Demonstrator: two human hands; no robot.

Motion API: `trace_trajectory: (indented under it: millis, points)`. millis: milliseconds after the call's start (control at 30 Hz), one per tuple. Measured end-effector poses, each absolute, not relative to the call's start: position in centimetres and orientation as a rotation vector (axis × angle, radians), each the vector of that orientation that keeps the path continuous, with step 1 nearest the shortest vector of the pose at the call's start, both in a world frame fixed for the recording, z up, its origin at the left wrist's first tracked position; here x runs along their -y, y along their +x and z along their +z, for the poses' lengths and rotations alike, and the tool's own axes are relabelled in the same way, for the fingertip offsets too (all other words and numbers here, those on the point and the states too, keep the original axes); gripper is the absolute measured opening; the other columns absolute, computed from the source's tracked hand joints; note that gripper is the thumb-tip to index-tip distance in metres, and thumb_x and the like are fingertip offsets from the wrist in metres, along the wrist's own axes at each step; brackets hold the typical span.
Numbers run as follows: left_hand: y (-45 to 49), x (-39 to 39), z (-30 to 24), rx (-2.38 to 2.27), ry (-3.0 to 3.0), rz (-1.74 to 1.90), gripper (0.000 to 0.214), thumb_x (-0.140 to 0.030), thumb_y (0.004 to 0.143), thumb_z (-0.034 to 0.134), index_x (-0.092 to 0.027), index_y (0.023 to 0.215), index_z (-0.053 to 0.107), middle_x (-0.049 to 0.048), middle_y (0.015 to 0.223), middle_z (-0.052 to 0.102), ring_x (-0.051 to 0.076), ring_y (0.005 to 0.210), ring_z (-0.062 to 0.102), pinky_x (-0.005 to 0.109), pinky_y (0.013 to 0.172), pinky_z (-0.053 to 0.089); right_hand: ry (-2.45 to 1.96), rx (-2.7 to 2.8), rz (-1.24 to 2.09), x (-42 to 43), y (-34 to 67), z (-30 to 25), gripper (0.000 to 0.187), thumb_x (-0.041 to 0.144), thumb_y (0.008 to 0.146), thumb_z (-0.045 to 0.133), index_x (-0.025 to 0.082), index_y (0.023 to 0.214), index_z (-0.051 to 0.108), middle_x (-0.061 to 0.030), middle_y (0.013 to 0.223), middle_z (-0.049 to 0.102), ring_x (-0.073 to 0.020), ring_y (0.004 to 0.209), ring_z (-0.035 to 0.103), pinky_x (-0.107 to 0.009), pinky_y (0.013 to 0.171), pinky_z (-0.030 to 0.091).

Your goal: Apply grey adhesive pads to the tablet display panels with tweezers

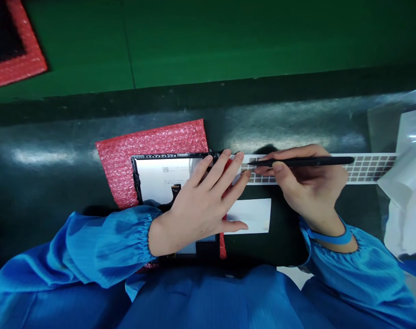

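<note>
My left hand (pixel 202 201) lies flat with fingers stretched out, resting on a black-framed panel (pixel 156 178) that sits on a red bubble-wrap sheet (pixel 149 146). Its fingertips reach the left end of a long white strip of small brown squares (pixel 368 168). My right hand (pixel 307 185) pinches black tweezers (pixel 307 161), held level, with the tip over the strip's left end close to my left fingertips. A white rectangular sheet (pixel 252 214) lies between my hands.
The dark worktop (pixel 50 183) runs left to right, with a green belt surface (pixel 228 41) behind it. Another red bubble-wrap piece (pixel 16 59) lies at the far left. Clear and white plastic bags (pixel 406 183) are piled at the right edge.
</note>
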State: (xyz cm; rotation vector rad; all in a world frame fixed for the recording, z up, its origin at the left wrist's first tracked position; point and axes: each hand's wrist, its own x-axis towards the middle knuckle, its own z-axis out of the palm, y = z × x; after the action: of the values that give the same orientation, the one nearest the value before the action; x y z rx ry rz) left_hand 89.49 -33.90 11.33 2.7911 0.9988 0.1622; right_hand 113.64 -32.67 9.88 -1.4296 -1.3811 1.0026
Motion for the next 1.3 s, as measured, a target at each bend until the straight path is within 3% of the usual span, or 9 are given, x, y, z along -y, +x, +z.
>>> trace_trajectory:
  millis: [267,367,467,533,600,800,933,1300]
  points:
    - [88.7,33.1,11.6,-0.945,2.648,0.225,0.101,-0.088,0.100,0.060,-0.010,0.163,0.058,0.0258,0.180,0.042,0.046,0.169,0.039,0.064,0.137,0.036,-1.274,1.301,1.012,32.3,114.0,9.3,0.011,0.032,0.098,0.089,0.025,0.102,0.082,-0.0042,0.093,0.087,-0.0203,0.077,0.087,-0.031,0.072,0.075]
    - [86.8,33.4,13.4,-0.950,2.597,0.322,0.078,-0.079,0.106,0.060,-0.017,0.152,0.068,0.0208,0.173,0.054,0.041,0.166,0.046,0.060,0.132,0.046,-1.218,1.192,0.934,33.2,113.5,9.6,0.012,0.030,0.097,0.090,0.024,0.104,0.083,-0.0045,0.095,0.086,-0.0211,0.078,0.087,-0.033,0.075,0.076]
    - [84.6,35.4,15.2,-0.987,2.573,0.517,0.035,-0.049,0.114,0.064,-0.019,0.128,0.076,0.0152,0.130,0.080,0.032,0.125,0.077,0.047,0.100,0.067,-1.208,1.155,1.010,34.8,112.1,10.4,0.013,0.030,0.096,0.091,0.025,0.105,0.083,-0.0038,0.091,0.087,-0.0222,0.075,0.087,-0.033,0.072,0.077]
    - [83.7,37.4,15.4,-0.982,2.566,0.604,0.025,-0.037,0.114,0.064,-0.015,0.120,0.076,0.0088,0.098,0.079,0.023,0.091,0.079,0.037,0.078,0.067,-1.232,1.160,1.135,35.9,111.0,10.7,0.013,0.031,0.097,0.091,0.026,0.103,0.081,-0.0029,0.090,0.087,-0.0227,0.075,0.088,-0.033,0.071,0.077]
    - [83.4,39.3,14.8,-0.981,2.584,0.588,0.029,-0.035,0.114,0.064,-0.010,0.122,0.076,0.0062,0.088,0.076,0.020,0.079,0.075,0.034,0.068,0.064,-1.264,1.154,1.250,36.8,110.1,10.8,0.012,0.033,0.098,0.089,0.026,0.102,0.080,-0.0028,0.093,0.088,-0.0222,0.077,0.088,-0.034,0.075,0.078]
    - [84.6,41.4,11.8,-1.096,2.793,0.496,0.044,-0.040,0.114,0.063,-0.006,0.140,0.072,0.0111,0.103,0.079,0.028,0.098,0.077,0.037,0.074,0.061,-1.302,1.109,1.297,37.5,109.3,9.7,0.014,0.034,0.096,0.092,0.027,0.101,0.080,-0.0011,0.097,0.087,-0.0221,0.085,0.089,-0.037,0.086,0.078]
    - [85.1,41.1,11.8,-1.157,2.809,0.357,0.054,-0.045,0.115,0.058,-0.004,0.149,0.066,0.0104,0.108,0.078,0.025,0.095,0.074,0.035,0.064,0.054,-1.281,1.104,1.366,37.2,109.2,9.6,0.010,0.030,0.099,0.089,0.031,0.104,0.080,0.0004,0.095,0.085,-0.0242,0.088,0.090,-0.041,0.091,0.079]
    - [85.2,40.7,12.6,-1.158,2.787,0.180,0.056,-0.044,0.118,0.052,-0.003,0.155,0.060,0.0113,0.112,0.076,0.022,0.095,0.072,0.034,0.060,0.053,-1.234,1.231,1.379,36.6,109.6,9.6,0.011,0.022,0.101,0.086,0.030,0.106,0.082,-0.0008,0.097,0.089,-0.0226,0.085,0.090,-0.033,0.081,0.079]
